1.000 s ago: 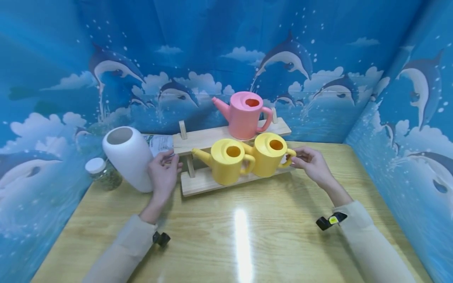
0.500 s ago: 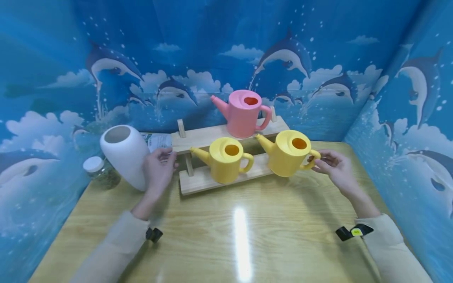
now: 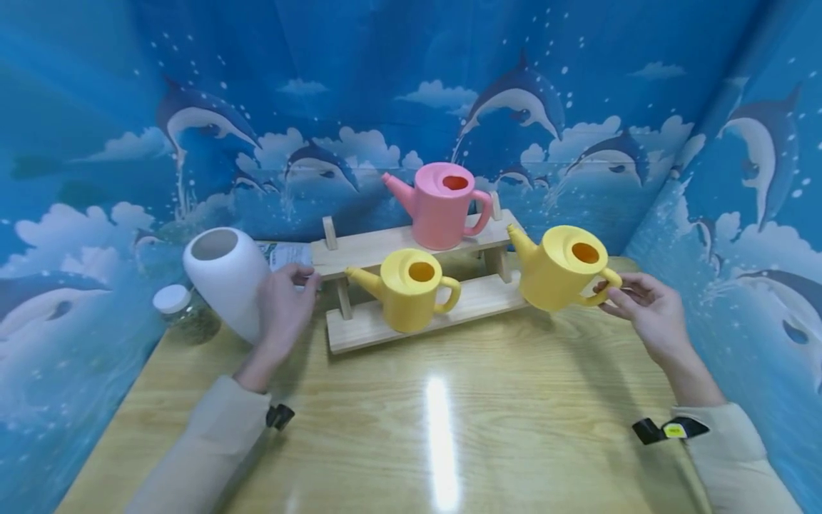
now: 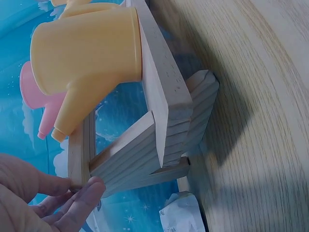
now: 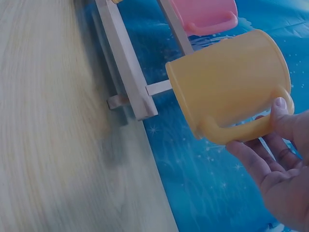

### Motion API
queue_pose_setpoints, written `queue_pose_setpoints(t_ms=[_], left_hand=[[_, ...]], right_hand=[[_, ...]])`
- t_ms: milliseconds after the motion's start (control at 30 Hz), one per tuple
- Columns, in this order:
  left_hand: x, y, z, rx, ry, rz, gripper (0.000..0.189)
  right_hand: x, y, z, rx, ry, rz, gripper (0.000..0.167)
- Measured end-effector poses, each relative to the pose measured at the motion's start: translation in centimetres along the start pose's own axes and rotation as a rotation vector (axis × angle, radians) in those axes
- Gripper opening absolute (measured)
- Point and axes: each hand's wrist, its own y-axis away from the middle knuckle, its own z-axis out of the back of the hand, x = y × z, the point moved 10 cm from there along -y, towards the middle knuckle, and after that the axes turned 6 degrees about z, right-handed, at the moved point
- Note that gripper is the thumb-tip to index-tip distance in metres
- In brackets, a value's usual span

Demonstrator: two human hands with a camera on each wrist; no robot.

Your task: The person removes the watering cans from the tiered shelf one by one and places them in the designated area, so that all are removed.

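A yellow watering can (image 3: 560,270) hangs off the right end of a two-tier wooden shelf (image 3: 372,251), above the table. By its handle my right hand (image 3: 655,314) pinches it between thumb and fingers, as the right wrist view also shows. A second yellow watering can (image 3: 408,296) stands on the lower tier, its spout to the left. On the upper tier is a pink watering can (image 3: 440,210). My left hand (image 3: 282,303) holds the left end of the upper board, thumb and fingers (image 4: 87,198) at its corner.
Left of the shelf stands a tall white vase (image 3: 225,275), partly behind my left hand. A clear jar with a white lid (image 3: 172,300) is beside it. A printed packet (image 3: 289,255) lies behind. A dolphin-print curtain (image 3: 385,86) encloses the table (image 3: 359,428).
The right hand has lifted the right-hand yellow watering can off the lower tier and carried it rightward, past the shelf's end. The left hand stays at the shelf's left end.
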Motion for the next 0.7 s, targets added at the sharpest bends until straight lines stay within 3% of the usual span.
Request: queue_pose_setpoints(t_ms=[233, 400, 533, 700], left_hand=[[0.2, -0.1, -0.2, -0.007, 0.014, 0.008, 0.024], [0.3, -0.1, -0.2, -0.017, 0.021, 0.014, 0.024], [0.3, -0.1, -0.2, -0.016, 0.025, 0.016, 0.024], [0.3, -0.1, -0.3, -0.012, 0.03, 0.02, 0.024]], right_hand=[[0.5, 0.0, 3.2, -0.127, -0.043, -0.045, 0.022], [-1.1, -0.3, 5.0, -0.238, -0.02, -0.083, 0.018], [-3.3, -0.5, 5.3, -0.295, -0.032, -0.112, 0.017], [-5.8, -0.6, 4.0, -0.366, -0.008, -0.167, 0.017]])
